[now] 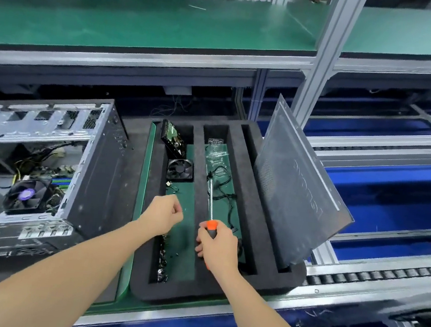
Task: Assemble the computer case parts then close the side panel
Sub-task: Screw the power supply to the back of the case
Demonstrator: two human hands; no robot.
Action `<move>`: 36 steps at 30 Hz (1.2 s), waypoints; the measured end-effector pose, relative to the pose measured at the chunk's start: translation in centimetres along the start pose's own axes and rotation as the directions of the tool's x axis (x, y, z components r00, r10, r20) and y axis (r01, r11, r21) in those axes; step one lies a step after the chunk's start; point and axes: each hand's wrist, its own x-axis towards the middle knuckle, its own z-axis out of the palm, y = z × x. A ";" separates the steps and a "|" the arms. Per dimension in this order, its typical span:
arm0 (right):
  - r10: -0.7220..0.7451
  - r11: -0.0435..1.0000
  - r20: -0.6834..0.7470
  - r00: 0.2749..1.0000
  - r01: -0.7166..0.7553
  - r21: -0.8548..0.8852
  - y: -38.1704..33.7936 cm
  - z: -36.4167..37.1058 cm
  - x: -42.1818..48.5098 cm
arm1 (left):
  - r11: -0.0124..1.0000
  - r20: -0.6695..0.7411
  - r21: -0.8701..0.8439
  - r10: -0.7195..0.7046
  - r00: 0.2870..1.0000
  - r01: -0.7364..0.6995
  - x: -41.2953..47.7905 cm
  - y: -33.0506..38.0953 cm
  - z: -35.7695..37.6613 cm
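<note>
My forearms reach in from the near edge. The fingers of my right hand (217, 247) are wrapped around the orange-and-black handle of the screwdriver (210, 208), whose shaft lies along the middle slot of the foam tray (261, 249). The fingers of my left hand (165, 215) are curled closed above the left slot; no part is visible in them.

The computer case (94, 176) lies open on the table (139, 195), left of the tray. The side panel (294, 188) stands tilted in the rightmost slot. The case fan (180, 170) and loose screws (163, 262) lie in the left slot.

Step in hand, by my reading: tool pickup, before fastening. Next move: lift the screwdriver clear of the cables (222, 191) beside it, then carry a part to the case.
</note>
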 end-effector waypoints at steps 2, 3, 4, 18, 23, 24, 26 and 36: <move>-0.027 1.000 0.049 0.998 0.027 -0.002 -1.4 0.1 0.0 | 0.943 -0.050 -0.331 -0.055 0.997 0.035 0.0 0.5 -1.6; -0.049 0.999 0.074 0.996 0.049 -0.004 -2.3 0.2 -0.1 | 0.841 -0.040 -0.538 -0.085 0.996 0.050 0.0 0.8 -2.5; -0.074 0.997 0.094 0.993 0.076 -0.010 -3.1 0.4 -0.2 | 0.702 -0.026 -0.711 -0.097 0.995 0.050 -0.1 1.1 -3.3; -0.376 0.881 0.249 0.893 0.428 -0.203 -12.3 4.4 -2.9 | 0.126 -0.231 -0.964 0.030 0.972 -0.233 -7.3 -1.3 -15.6; -0.441 0.807 0.326 0.836 0.528 -0.262 -14.9 7.7 -4.1 | 0.203 -0.288 -0.938 0.000 0.958 -0.282 -10.8 -5.0 -19.4; -0.447 0.791 0.344 0.826 0.544 -0.280 -15.4 8.5 -4.3 | 0.226 -0.300 -0.931 -0.017 0.954 -0.289 -11.6 -5.8 -20.1; -0.461 0.749 0.391 0.797 0.585 -0.310 -16.5 9.9 -5.2 | 0.296 -0.311 -0.912 -0.049 0.949 -0.283 -13.1 -7.7 -21.6; -0.480 0.661 0.522 0.705 0.682 -0.313 -19.1 17.9 -10.7 | 0.384 -0.356 -0.872 -0.074 0.932 -0.303 -20.2 -17.3 -25.4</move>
